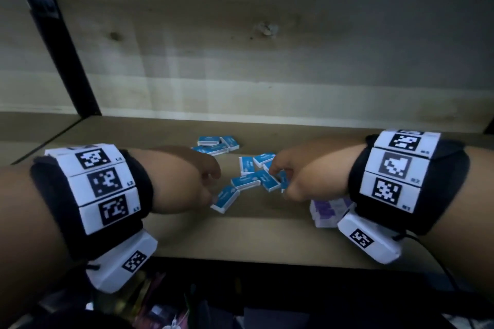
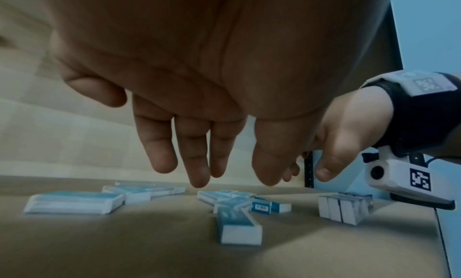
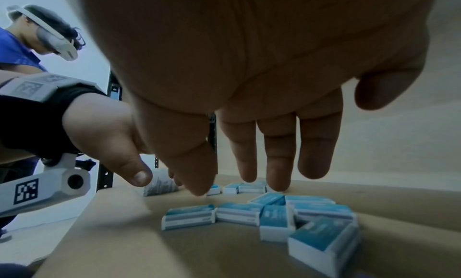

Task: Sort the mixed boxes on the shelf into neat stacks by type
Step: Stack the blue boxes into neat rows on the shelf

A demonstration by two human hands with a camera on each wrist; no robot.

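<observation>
Several small blue-and-white boxes (image 1: 251, 176) lie scattered flat on the tan shelf board (image 1: 240, 235), with three more (image 1: 215, 144) grouped behind them. My left hand (image 1: 211, 184) hovers over the nearest blue box (image 1: 224, 197); its fingers (image 2: 194, 164) hang straight and hold nothing. My right hand (image 1: 278, 179) hovers over the right side of the pile, fingers (image 3: 276, 164) extended down above the boxes (image 3: 321, 241), also holding nothing. One blue box (image 2: 260, 207) stands on edge below the right thumb. A stack of purple-and-white boxes (image 1: 328, 211) sits under my right wrist.
A pale stack of boxes (image 3: 160, 183) stands at the left behind my left wrist. A wooden back panel (image 1: 267, 61) closes the shelf, with a dark upright post (image 1: 66, 48) at the left. Cluttered items (image 1: 160, 302) fill the level below the front edge.
</observation>
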